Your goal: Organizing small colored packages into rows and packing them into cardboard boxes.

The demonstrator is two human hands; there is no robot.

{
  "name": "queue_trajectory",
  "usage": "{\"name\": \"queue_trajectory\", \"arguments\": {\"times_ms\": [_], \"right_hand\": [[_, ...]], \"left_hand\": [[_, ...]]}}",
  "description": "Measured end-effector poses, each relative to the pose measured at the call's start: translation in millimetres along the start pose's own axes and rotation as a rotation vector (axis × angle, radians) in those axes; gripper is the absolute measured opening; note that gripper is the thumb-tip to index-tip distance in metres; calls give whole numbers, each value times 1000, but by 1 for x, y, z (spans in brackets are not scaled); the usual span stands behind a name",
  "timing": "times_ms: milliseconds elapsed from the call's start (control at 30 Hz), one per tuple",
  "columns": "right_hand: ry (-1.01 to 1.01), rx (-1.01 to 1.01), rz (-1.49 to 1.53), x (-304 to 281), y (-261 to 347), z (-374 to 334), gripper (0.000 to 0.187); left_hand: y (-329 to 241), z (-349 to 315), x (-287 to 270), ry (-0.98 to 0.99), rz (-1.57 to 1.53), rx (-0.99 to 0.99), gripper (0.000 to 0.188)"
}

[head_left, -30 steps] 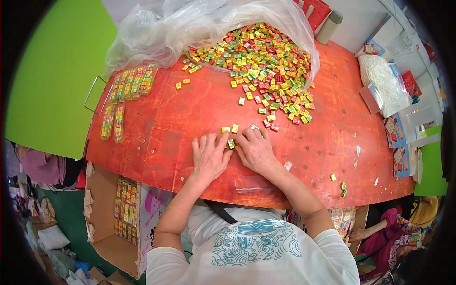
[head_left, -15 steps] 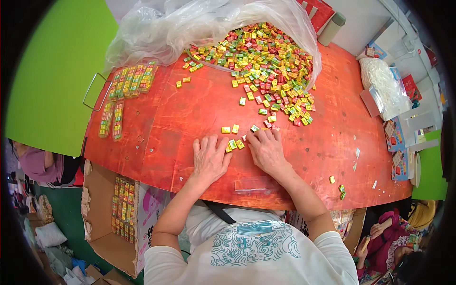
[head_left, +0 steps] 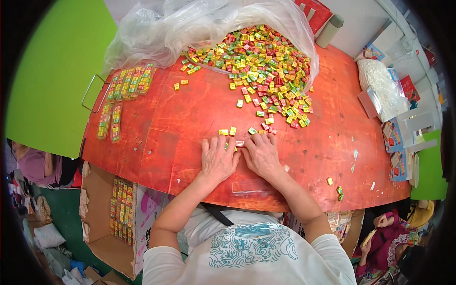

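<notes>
My left hand [head_left: 219, 159] rests on the red table [head_left: 180, 128], fingers bent down over small brick-shaped wrapped candies, a yellow one partly covered. Beside it, my right hand [head_left: 261, 156] has its fingertips curled on more of them. A red wrapped candy [head_left: 240, 143] lies between the two hands, at their fingers. Just beyond the fingertips sit two yellow candies [head_left: 228, 131] and a green-and-yellow one [head_left: 252, 130]. Closer to my body, a clear plastic tray [head_left: 251, 188] lies at the table's front edge. What the curled fingers press on is partly hidden.
A big heap of candies [head_left: 270, 61] spills from a clear plastic bag [head_left: 156, 33]. Filled clear trays [head_left: 130, 83] lie at the left, near a metal handle [head_left: 95, 93]. An open cardboard box [head_left: 97, 204] holds more trays. A bottle [head_left: 329, 31] stands far right. Two people sit nearby.
My hands have come closer together, the left moving right and the right slightly left. A red candy now lies between them, and the loose yellow candies there are mostly covered.
</notes>
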State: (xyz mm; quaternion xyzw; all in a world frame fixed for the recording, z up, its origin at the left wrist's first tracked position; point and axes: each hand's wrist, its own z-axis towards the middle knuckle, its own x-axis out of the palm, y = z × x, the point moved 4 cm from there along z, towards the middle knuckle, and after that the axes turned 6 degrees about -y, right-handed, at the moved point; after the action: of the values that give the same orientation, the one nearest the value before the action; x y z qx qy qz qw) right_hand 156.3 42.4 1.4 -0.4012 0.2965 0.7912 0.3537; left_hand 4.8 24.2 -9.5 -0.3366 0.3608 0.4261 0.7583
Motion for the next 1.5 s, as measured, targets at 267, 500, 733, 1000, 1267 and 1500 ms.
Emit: {"name": "queue_trajectory", "arguments": {"times_ms": [267,500,733,1000,1267,1500], "right_hand": [[-76,129,-61,-7,-27,20,17],[-42,62,-39,-8,-12,18,20],[-13,-64,-33,1,5,9,19],[9,-53,-40,8,11,4,18],[6,-41,-40,11,13,13,21],[-34,9,56,-2,7,14,18]], "left_hand": [[0,4,3,10,34,-2,36],[4,1,1,6,22,-24,40],[11,-7,-7,0,37,-128,46],[10,-8,-3,-6,27,-107,40],[10,-7,-1,-22,43,-91,38],[9,-6,-3,-31,27,-100,39]]}}
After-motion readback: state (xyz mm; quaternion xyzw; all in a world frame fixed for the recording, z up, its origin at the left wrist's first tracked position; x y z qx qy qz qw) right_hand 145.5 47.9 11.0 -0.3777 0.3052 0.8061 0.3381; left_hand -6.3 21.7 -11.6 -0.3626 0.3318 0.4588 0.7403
